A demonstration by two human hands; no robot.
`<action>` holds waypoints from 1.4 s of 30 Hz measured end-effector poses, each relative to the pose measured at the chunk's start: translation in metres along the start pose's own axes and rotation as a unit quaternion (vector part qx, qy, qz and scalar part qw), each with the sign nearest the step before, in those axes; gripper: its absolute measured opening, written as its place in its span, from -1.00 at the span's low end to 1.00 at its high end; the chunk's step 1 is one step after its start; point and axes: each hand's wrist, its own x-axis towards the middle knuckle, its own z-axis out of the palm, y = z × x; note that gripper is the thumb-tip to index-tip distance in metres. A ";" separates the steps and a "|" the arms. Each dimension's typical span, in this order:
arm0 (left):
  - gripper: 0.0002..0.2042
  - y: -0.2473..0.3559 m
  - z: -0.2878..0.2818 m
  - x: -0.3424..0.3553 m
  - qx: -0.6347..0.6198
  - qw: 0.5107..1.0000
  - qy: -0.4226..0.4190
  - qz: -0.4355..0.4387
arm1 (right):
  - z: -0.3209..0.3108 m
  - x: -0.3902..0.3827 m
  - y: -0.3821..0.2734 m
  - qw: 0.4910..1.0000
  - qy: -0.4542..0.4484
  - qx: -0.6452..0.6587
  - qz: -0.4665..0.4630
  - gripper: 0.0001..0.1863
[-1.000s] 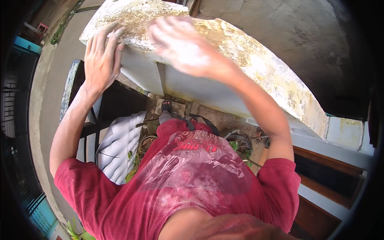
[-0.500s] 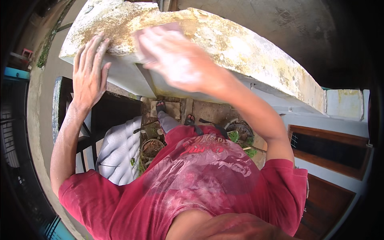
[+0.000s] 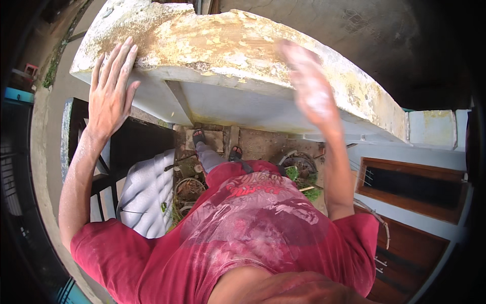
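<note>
Ahead of me runs the top of a wall point(image 3: 217, 43), pale with worn, flaking yellow-brown paint. My left hand point(image 3: 109, 93) rests on its near edge at the left, fingers stretched out and dusted with white powder. Farther right, my right hand point(image 3: 315, 93) lies over the wall top, smeared by motion. Beneath its fingers shows part of a flat reddish-brown piece of sandpaper point(image 3: 295, 49), pressed against the surface. White dust coats the back of this hand.
A dark metal gate point(image 3: 149, 139) and a wavy pale sheet point(image 3: 147, 195) stand at the left. Potted plants point(image 3: 190, 190) sit by my feet. A wood-framed window point(image 3: 412, 190) is at the right. The wall's near face drops to a paved floor.
My right hand has swept right along the wall top with the sandpaper, baring the patch it covered. My left hand stays nearly in place on the edge.
</note>
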 end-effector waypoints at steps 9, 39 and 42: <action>-0.32 0.000 0.006 0.017 -0.017 1.000 0.011 0.007 | 0.084 0.048 -0.118 0.994 0.016 -0.073 -0.081 -0.28; -0.30 0.010 0.001 -0.002 -0.020 0.999 0.042 -0.012 | 0.053 0.041 -0.054 0.992 0.027 -0.087 -0.084 -0.58; -0.30 0.011 0.006 0.001 -0.006 1.000 0.012 0.000 | -0.013 0.006 0.043 0.981 0.061 -0.131 0.131 -0.62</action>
